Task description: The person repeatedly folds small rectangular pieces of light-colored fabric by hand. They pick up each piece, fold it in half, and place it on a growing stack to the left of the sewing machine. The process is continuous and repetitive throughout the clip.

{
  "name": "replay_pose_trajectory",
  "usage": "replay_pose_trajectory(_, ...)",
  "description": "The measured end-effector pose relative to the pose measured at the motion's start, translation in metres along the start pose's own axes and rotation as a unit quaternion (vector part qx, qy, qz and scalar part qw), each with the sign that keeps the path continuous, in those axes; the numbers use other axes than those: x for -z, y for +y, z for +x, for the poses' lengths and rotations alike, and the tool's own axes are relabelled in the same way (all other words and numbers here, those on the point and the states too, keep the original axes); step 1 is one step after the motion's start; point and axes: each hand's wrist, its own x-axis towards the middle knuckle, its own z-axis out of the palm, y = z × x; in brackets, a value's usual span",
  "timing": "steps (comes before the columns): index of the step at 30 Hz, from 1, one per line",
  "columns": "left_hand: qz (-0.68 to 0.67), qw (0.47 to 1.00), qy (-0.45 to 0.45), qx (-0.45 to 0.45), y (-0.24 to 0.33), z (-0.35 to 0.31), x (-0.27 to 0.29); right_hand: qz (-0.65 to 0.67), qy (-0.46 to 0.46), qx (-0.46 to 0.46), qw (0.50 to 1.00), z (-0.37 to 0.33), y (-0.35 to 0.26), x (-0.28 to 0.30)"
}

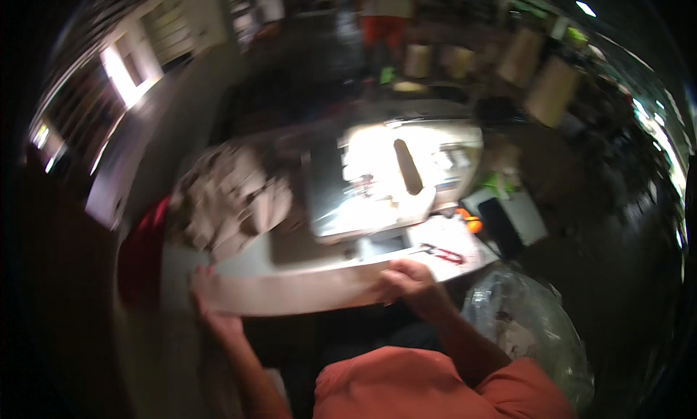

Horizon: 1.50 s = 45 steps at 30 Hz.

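Note:
A long, pale beige strip of fabric-like material stretches between my two hands along the near edge of the white table. At its left end, my left hand grips it with the fingers toward the far edge. My right hand is closed on the right end, its thumb and fingers pinching the strip. Beyond it lies a heap of pale, crumpled pieces at the left. To the right of that heap stands a brightly lit metal machine bed with a brown, elongated part over it. Motion blurs the view.
Red-handled snips lie beyond my right hand, near an orange round object and a dark, phone-like slab. A clear plastic bag bulges at the right. Red cloth hangs at the left. A person stands far off.

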Motion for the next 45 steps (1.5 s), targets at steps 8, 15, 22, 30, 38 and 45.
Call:
replay_pose_trajectory(8,0.526,0.640,-0.460,-0.320,-0.054,-0.066,-0.129,0.040,-0.150,0.033,0.987,0.005,0.011,-0.018)
replay_pose_trajectory(15,0.557,0.598,-0.493,-0.299,-0.077,-0.088,-0.140,0.204,-0.097,-0.008,0.974,0.001,0.023,0.005)
replay_pose_trajectory(22,0.485,0.649,-0.563,-0.164,-0.061,-0.092,-0.144,0.114,-0.055,0.041,0.991,-0.006,0.017,0.003)
replay_pose_trajectory(30,0.390,0.747,-0.516,0.157,-0.047,-0.052,-0.162,-0.141,-0.026,0.136,0.980,-0.011,-0.009,-0.008)
replay_pose_trajectory(38,0.354,0.815,-0.454,0.057,-0.039,-0.053,-0.176,-0.192,0.017,0.136,0.972,-0.005,-0.025,-0.001)
replay_pose_trajectory(45,0.328,0.838,-0.415,0.135,-0.045,-0.052,-0.172,-0.230,0.067,0.158,0.958,-0.005,-0.032,-0.007)
